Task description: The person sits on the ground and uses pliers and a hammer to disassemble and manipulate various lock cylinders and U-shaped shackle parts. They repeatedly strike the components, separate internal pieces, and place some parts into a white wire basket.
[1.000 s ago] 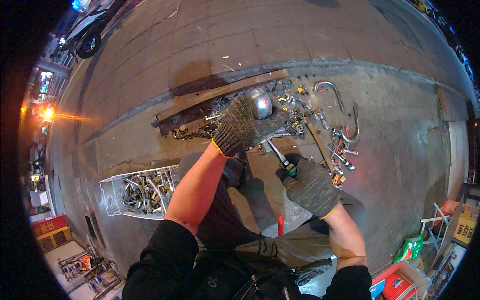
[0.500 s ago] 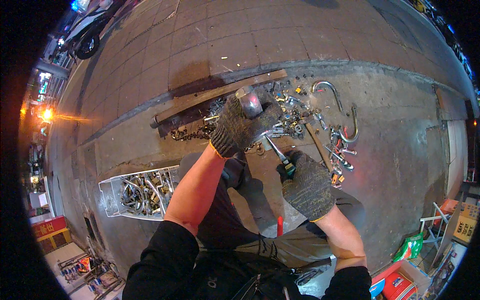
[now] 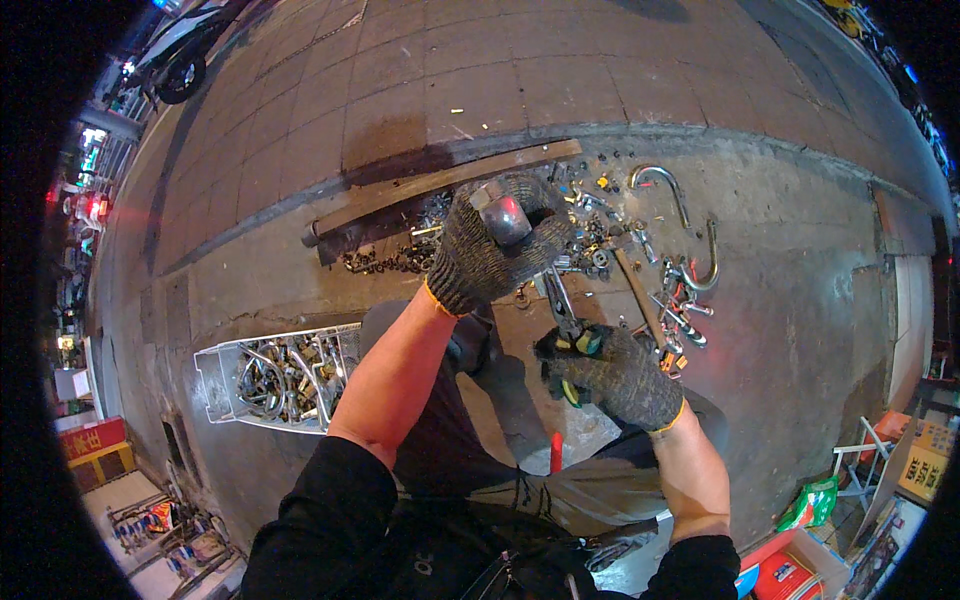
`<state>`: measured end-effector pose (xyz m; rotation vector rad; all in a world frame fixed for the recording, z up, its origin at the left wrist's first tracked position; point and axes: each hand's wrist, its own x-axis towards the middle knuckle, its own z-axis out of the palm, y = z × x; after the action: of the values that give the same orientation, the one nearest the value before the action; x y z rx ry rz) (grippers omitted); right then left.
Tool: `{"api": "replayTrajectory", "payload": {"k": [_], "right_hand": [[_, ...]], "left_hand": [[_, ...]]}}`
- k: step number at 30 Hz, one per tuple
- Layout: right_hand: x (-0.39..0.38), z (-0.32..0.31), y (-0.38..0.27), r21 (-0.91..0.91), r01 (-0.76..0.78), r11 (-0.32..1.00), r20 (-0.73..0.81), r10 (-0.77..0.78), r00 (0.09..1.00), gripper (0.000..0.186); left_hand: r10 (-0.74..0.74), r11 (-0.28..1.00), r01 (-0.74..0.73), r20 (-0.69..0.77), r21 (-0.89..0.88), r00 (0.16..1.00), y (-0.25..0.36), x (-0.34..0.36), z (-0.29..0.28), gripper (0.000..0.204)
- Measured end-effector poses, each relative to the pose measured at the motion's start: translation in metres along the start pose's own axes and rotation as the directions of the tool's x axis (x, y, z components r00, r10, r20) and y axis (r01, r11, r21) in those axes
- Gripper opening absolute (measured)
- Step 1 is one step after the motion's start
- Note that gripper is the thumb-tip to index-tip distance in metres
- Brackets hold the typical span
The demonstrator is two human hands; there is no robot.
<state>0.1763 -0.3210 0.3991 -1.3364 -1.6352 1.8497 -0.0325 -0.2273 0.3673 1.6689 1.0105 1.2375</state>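
My left hand [image 3: 490,250], in a dark knit glove, is closed around a rounded silver metal piece [image 3: 505,216]. My gloved right hand [image 3: 625,376] is closed on pliers [image 3: 562,308] with green and black handles. Their jaws point up at the underside of my left hand; whether they touch the metal piece I cannot tell. A pile of small fittings, nuts and metal parts [image 3: 395,260] lies beyond my hands, partly hidden by them.
A white plastic crate [image 3: 215,385] full of fittings is at left. A long bar [image 3: 380,205] lies behind the pile. A wooden-handled tool [image 3: 638,292] and curved chrome pipes [image 3: 712,255] lie at right. Cartons [image 3: 930,470], a folding stool and a green bag [image 3: 812,502] stand lower right.
My right hand has shifted a little left, and the pliers are more upright, with both handles now visible. My left hand has tilted the silver piece and moved slightly right since the middle frame.
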Motion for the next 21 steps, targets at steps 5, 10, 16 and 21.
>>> {"api": "replayTrajectory", "payload": {"k": [5,10,16,21], "right_hand": [[-0.002,0.017,0.006,-0.704,-0.001,0.71,-0.355,-0.351,0.866,0.029],[0.003,0.007,0.021,-0.574,0.05,0.817,-0.268,-0.245,0.932,0.031],[0.005,-0.002,0.02,0.067,0.016,0.998,-0.056,-0.012,0.998,0.035],[0.003,0.014,0.013,-0.778,0.002,0.628,-0.335,-0.419,0.844,0.031]], "left_hand": [[-0.084,0.932,0.056,0.061,0.358,0.995,0.01,0.003,0.001,0.014],[-0.057,0.947,0.05,0.013,0.317,0.998,0.015,0.005,0.003,0.012],[0.073,0.946,-0.078,0.028,0.313,0.997,0.014,0.003,-0.003,0.01],[-0.205,0.957,0.193,0.032,0.219,0.978,0.018,0.008,0.0,0.021]]}}
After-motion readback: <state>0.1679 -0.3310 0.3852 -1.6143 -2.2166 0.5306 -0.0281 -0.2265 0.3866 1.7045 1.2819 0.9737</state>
